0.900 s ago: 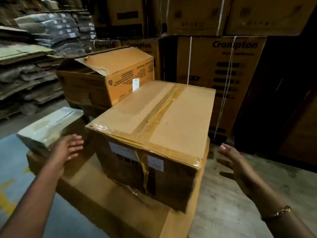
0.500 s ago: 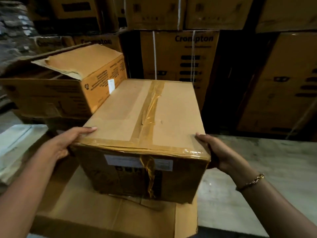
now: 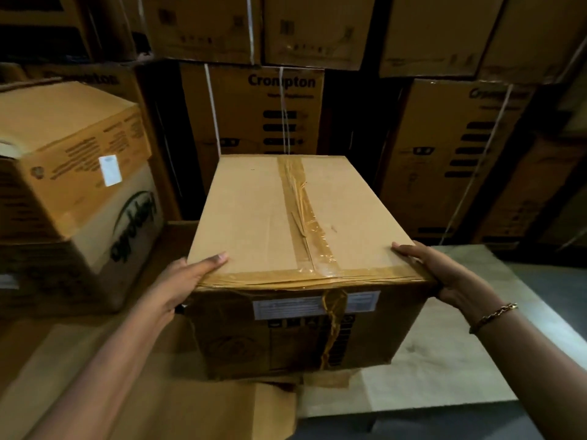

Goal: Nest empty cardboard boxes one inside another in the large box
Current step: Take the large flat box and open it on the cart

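A taped brown cardboard box (image 3: 273, 217) with a white label on its near face fills the middle of the head view. My left hand (image 3: 187, 277) grips its near left top corner, thumb on the lid. My right hand (image 3: 444, 271) grips the near right corner, fingers down the side; a bracelet is on that wrist. The box rests on or just above a flat cardboard sheet (image 3: 190, 404). To the left stands a larger box (image 3: 73, 173) with printed text and a white sticker; its top is partly out of frame.
Stacked Crompton cartons (image 3: 279, 112) strapped with white bands form a wall right behind the taped box, with more at the right (image 3: 460, 160). A pale floor board (image 3: 444, 360) lies at the lower right.
My hands went from apart beside the taped box to gripping its near corners. The view has moved closer and to the right, and the box now sits higher and nearer to me.
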The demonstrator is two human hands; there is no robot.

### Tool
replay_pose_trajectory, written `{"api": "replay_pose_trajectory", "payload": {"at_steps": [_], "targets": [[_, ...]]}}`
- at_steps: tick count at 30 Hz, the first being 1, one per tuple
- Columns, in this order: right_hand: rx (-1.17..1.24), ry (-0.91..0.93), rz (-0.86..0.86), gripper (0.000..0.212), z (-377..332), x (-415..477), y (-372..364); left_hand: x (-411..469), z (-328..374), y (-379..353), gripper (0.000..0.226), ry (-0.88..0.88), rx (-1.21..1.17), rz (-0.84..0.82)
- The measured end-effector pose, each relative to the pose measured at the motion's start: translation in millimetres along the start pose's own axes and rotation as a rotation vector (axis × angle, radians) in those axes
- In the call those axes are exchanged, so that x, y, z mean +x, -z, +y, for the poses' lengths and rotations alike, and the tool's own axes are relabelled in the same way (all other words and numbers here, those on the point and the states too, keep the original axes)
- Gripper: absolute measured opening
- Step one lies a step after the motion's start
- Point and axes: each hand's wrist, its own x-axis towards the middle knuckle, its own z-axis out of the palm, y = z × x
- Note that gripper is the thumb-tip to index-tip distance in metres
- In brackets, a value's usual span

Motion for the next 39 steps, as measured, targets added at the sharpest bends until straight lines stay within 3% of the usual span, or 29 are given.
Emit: {"api": "replay_pose_trajectory", "payload": {"at_steps": [4, 8, 13, 17, 19, 22, 24, 27, 31, 36, 39], "targets": [[0.053, -0.038, 0.025, 0.047, 16, 9, 69, 9, 18, -69, 0.098, -0.011, 0.017, -0.040], [0.044, -0.043, 0.046, 0.055, 32, 23, 139, 12, 24, -146, 0.097, -0.004, 0.014, -0.085], [-0.077, -0.052, 0.064, 0.046, 64, 36, 182, 17, -29, -202, 0.146, 0.132, 0.001, -0.081], [-0.055, -0.082, 0.010, 0.051, 101, 52, 196, -3, -45, -232, 0.128, 0.206, -0.021, -0.023], [-0.059, -0.094, 0.020, 0.057, 106, 65, 202, -1, -40, -238, 0.133, 0.221, 0.007, -0.042], [-0.171, -0.112, 0.053, 0.049, 92, 82, 202, 15, -27, -240, 0.119, 0.192, 0.070, -0.044], [-0.253, -0.128, 0.058, 0.055, 86, 96, 201, 29, -18, -242, 0.111, 0.176, 0.103, -0.037], [-0.293, -0.142, 0.082, 0.053, 72, 111, 194, 47, -3, -247, 0.116, 0.152, 0.115, -0.040], [-0.363, -0.143, 0.140, 0.065, 56, 137, 188, 72, 10, -251, 0.101, 0.159, 0.110, 0.001], [-0.394, -0.105, 0.238, 0.080, 42, 176, 177, 109, 14, -258, 0.099, 0.183, 0.126, 0.068], [-0.344, -0.136, 0.244, 0.092, 42, 190, 180, 120, 13, -256, 0.096, 0.248, 0.086, 0.006]]}}
